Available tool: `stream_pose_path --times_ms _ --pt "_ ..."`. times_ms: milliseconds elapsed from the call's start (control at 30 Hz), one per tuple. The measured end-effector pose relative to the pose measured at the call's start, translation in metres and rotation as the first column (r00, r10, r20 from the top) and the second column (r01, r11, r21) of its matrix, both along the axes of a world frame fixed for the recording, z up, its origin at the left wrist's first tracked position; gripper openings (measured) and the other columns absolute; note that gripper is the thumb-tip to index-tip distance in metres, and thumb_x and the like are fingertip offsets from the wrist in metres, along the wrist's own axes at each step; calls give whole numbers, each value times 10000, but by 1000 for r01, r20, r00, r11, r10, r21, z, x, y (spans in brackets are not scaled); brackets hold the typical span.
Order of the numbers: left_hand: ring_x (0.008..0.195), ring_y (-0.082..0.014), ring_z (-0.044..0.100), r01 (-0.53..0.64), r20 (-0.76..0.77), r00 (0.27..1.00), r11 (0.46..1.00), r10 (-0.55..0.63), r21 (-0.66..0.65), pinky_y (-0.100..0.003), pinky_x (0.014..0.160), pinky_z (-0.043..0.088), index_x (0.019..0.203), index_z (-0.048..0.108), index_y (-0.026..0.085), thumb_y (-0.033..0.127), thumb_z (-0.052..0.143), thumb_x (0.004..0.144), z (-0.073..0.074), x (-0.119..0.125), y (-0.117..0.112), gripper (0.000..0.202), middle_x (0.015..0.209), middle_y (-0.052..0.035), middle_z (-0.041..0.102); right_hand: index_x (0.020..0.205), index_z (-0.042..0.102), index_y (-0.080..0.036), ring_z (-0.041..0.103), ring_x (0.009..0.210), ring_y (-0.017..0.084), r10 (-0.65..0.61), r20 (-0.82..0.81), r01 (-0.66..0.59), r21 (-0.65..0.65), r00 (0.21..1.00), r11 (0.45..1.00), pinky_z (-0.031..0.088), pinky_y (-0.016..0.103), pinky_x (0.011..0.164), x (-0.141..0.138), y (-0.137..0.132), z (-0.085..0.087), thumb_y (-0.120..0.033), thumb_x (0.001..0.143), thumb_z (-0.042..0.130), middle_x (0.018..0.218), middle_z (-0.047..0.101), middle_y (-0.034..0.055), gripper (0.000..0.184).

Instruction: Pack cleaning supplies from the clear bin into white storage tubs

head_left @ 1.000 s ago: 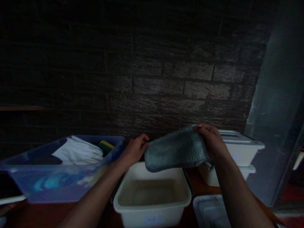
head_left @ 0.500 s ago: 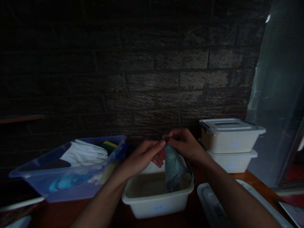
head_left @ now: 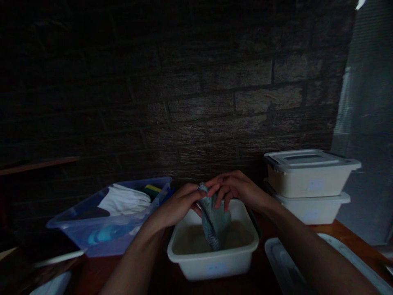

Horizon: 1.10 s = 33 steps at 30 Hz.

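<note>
A grey-green cloth (head_left: 218,223) with a dark checked border hangs from my two hands, its lower end inside a white plastic tub (head_left: 215,259). My left hand (head_left: 184,200) pinches the cloth near its top. My right hand (head_left: 235,189) is against the top edge from the other side, thumb and forefinger closed on the fabric, the other fingers curled down over it. The tub seems to have liquid in it, though the dim light makes this hard to tell.
At left a blue translucent bin (head_left: 107,239) holds white gloves (head_left: 124,200) and a yellow-green sponge (head_left: 152,189). Two lidded white boxes (head_left: 310,182) are stacked at right. A white lid (head_left: 284,262) lies below my right forearm. Behind stands a dark brick wall (head_left: 196,102).
The cloth has turned and moved slightly left relative to the tub, showing more of its plain face. My right-hand fingers have come down over it. The view has shifted a little.
</note>
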State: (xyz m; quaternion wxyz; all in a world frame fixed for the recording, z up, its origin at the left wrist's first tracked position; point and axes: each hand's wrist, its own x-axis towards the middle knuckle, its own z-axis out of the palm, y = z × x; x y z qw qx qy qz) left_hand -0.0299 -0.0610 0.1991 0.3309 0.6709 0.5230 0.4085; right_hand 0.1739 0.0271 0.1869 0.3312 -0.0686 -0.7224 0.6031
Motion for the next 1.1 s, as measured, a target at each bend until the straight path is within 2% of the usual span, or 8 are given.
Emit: stream_pose_path --times_ms 133,233,333,467,633,767,967,1100 --pt "960 -223 610 -188 -206 957 977 205 100 -330 891 488 849 692 182 402 560 886 6 -11 -5 259 934 -29 675 1280 656 -178 676 868 155 -172 -36 176 175 984 969 575 296 755 -2 21 -10 -306 792 798 1155 700 92 523" --pt "995 -236 604 -127 -350 924 987 155 102 -328 931 463 869 701 197 454 557 895 20 -15 -8 296 969 -32 693 1364 601 -225 623 1109 189 3 154 -44 264 988 964 526 333 957 -5 34 -23 -325 678 911 1273 662 60 759" --pt "996 -239 606 -87 -377 919 992 116 94 -310 918 465 855 710 206 451 566 876 37 -23 -8 285 963 -31 707 1093 743 -169 648 918 184 92 467 -232 253 880 939 535 272 776 -8 42 -37 -444 703 881 1021 719 18 496" --pt "948 -230 597 -185 -204 958 977 204 108 -311 899 467 810 715 191 422 631 829 46 -56 -6 247 903 -23 698 881 772 -132 592 709 134 16 582 -187 236 813 954 446 210 594 -5 50 -44 -451 640 910 809 688 -10 423" --pt "849 -227 624 -291 6 957 957 291 18 -300 720 490 867 702 160 531 644 823 23 -107 -9 378 888 -52 699 777 751 -116 514 612 106 -94 469 -7 210 878 978 378 206 549 5 62 -27 -459 695 868 674 617 -28 372" --pt "891 -239 659 -317 140 939 948 314 -1 -309 730 515 993 695 136 654 640 800 1 -126 -8 555 1015 -113 722 722 714 -117 538 625 112 -174 339 140 124 924 982 415 218 589 6 68 -11 -430 681 882 664 617 -22 358" --pt "684 -160 586 -321 226 924 947 307 26 -252 629 467 858 631 158 736 616 780 -28 -108 3 583 791 -23 642 1092 695 -161 702 958 188 -308 175 330 -115 935 937 558 288 841 7 51 -24 -465 794 782 1133 730 108 434" --pt "554 -131 472 -269 138 955 963 264 22 -234 525 374 786 597 169 735 533 830 -52 -82 9 571 654 17 537 1109 663 -178 710 985 204 -381 229 422 -167 896 891 579 298 848 19 26 -52 -437 872 697 1152 726 129 352"
